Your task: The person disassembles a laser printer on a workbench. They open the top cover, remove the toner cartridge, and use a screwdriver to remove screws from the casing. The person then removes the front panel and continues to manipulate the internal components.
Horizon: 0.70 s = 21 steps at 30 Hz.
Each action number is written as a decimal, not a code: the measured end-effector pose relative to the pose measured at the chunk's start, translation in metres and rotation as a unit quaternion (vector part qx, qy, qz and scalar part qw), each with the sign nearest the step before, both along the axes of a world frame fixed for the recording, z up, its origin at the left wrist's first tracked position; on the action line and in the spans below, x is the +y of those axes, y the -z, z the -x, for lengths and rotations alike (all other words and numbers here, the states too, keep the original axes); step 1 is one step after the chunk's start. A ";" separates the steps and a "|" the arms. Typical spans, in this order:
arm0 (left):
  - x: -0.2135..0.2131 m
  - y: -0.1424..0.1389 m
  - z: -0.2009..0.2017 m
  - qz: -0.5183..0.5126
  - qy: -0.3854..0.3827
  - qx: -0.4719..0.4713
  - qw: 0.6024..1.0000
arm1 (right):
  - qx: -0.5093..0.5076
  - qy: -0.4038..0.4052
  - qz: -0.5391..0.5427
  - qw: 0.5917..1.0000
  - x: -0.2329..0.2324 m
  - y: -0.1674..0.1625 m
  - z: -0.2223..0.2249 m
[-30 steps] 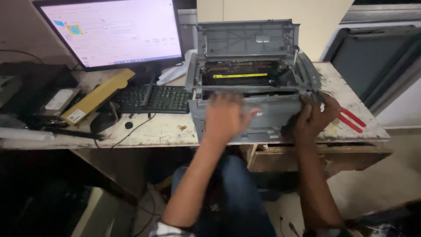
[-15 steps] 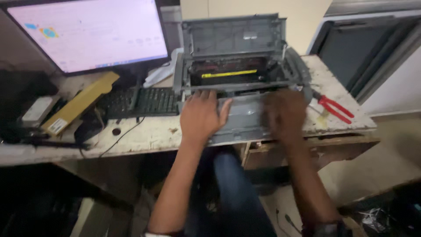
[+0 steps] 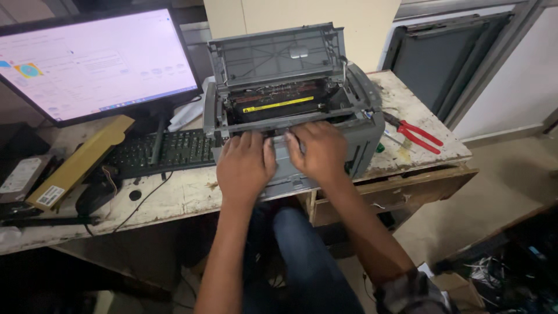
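Note:
A grey printer (image 3: 365, 129) stands on a worn white table (image 3: 174, 197), its top cover (image 3: 278, 57) raised. Inside, a dark unit with a yellow strip (image 3: 278, 104) shows. My left hand (image 3: 244, 166) lies palm down on the printer's front edge, fingers pointing into the opening. Beside it, my right hand (image 3: 317, 151) rests on the same front panel, fingers spread toward the left. The front panel under both hands is mostly hidden. Neither hand closes around a loose object.
A lit monitor (image 3: 93, 64) and a black keyboard (image 3: 160, 152) sit left of the printer. A long yellow box (image 3: 78, 163) and a hard drive (image 3: 20, 177) lie far left. Red-handled pliers (image 3: 418, 134) lie right of the printer. A dark framed panel (image 3: 453, 64) leans against the wall.
My right hand has moved left from the printer's right front corner to the middle of the front panel, close beside my left hand. The view has shifted and tightened on the printer.

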<state>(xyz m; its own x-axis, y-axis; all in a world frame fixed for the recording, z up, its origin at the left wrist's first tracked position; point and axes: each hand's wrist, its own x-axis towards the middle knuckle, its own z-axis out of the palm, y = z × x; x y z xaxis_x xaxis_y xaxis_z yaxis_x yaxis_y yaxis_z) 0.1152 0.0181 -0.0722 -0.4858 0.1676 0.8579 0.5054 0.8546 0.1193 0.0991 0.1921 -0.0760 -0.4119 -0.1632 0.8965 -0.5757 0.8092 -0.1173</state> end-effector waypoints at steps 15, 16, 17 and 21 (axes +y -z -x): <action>-0.055 -0.031 0.049 -0.261 -0.113 -0.062 0.957 | -0.306 0.058 0.183 0.932 0.161 -0.041 0.109; -0.062 -0.030 0.061 -0.280 -0.131 -0.140 0.941 | -0.341 0.034 0.231 0.911 0.163 -0.039 0.114; -0.068 -0.026 0.071 -0.277 -0.127 -0.192 0.933 | -0.376 0.012 0.278 0.884 0.164 -0.036 0.118; -0.076 -0.006 0.104 -0.267 -0.085 -0.202 0.938 | -0.354 -0.058 0.323 0.876 0.167 -0.022 0.127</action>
